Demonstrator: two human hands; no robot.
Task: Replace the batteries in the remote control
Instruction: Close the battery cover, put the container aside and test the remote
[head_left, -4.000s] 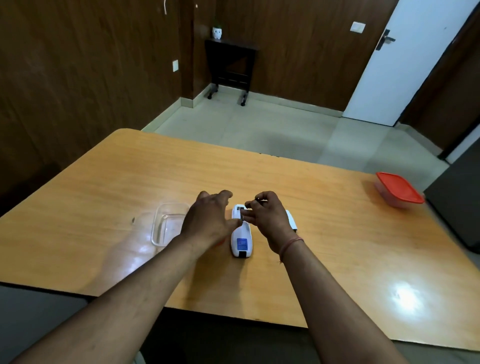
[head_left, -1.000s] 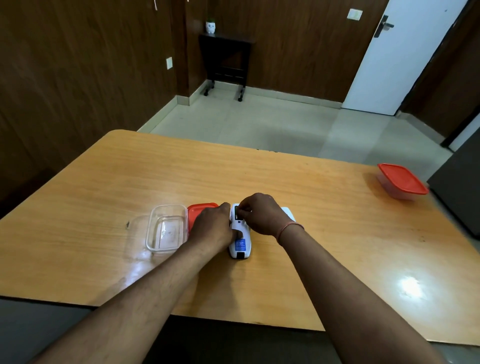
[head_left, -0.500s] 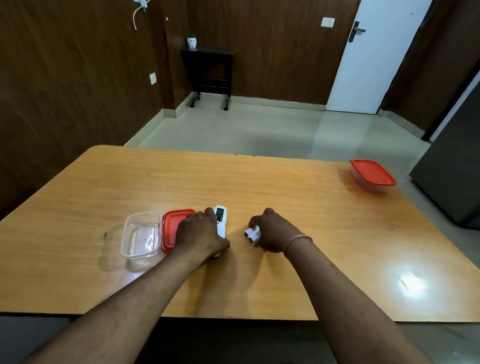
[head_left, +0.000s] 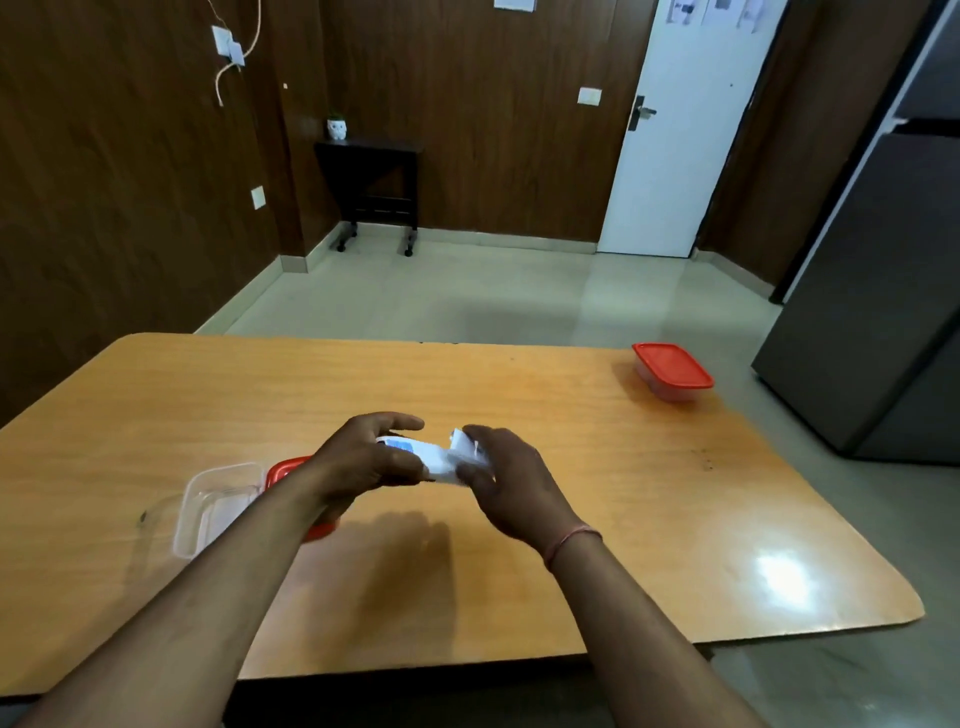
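I hold the white remote control (head_left: 434, 460) lifted above the wooden table (head_left: 623, 493), lying crosswise between both hands. My left hand (head_left: 363, 460) grips its left end, where a blue label shows. My right hand (head_left: 501, 480) is closed on the right end together with a small white piece, probably the battery cover (head_left: 464, 443), pressed against the remote. The picture is blurred here, and no batteries are visible.
A clear plastic box (head_left: 215, 506) stands open at the left, its red lid (head_left: 283, 470) beside it, partly hidden by my left forearm. A second box with a red lid (head_left: 672, 370) sits at the table's far right. A grey cabinet (head_left: 872, 312) stands right of the table.
The remote lay on the table under my left hand and my right hand picked up the white piece beside it. Now both hands hold the remote raised, turned crosswise. The camera has tilted up.
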